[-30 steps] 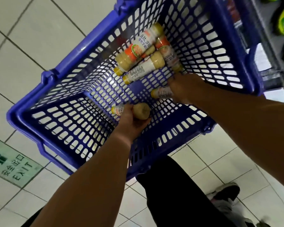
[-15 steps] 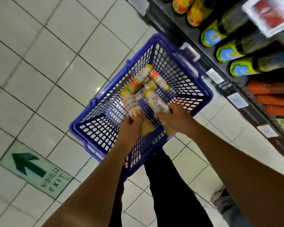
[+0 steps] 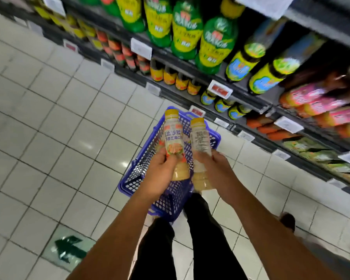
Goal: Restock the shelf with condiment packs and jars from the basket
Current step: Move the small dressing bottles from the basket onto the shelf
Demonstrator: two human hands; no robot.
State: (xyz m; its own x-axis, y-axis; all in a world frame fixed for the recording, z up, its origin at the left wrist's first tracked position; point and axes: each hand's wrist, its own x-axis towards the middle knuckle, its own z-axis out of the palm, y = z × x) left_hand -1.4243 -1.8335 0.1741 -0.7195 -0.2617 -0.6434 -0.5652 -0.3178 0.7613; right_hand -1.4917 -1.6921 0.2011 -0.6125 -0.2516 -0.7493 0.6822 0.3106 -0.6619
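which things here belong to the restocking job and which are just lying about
In the job:
left hand, gripping a yellow-capped clear plastic bottle
right hand, gripping a second yellow-capped clear bottle
blue plastic mesh basket
dark metal shelf

Just about:
big green-and-yellow labelled bottles
pink packs
white price tags
green arrow floor sticker

Left forearm (image 3: 117,225) bare, right forearm (image 3: 259,217) bare, plain black trousers (image 3: 207,245) on both legs, seen from above

Pale tiled floor (image 3: 49,122) with a green arrow sticker (image 3: 70,249) at lower left, black trousers (image 3: 208,243) just right of it
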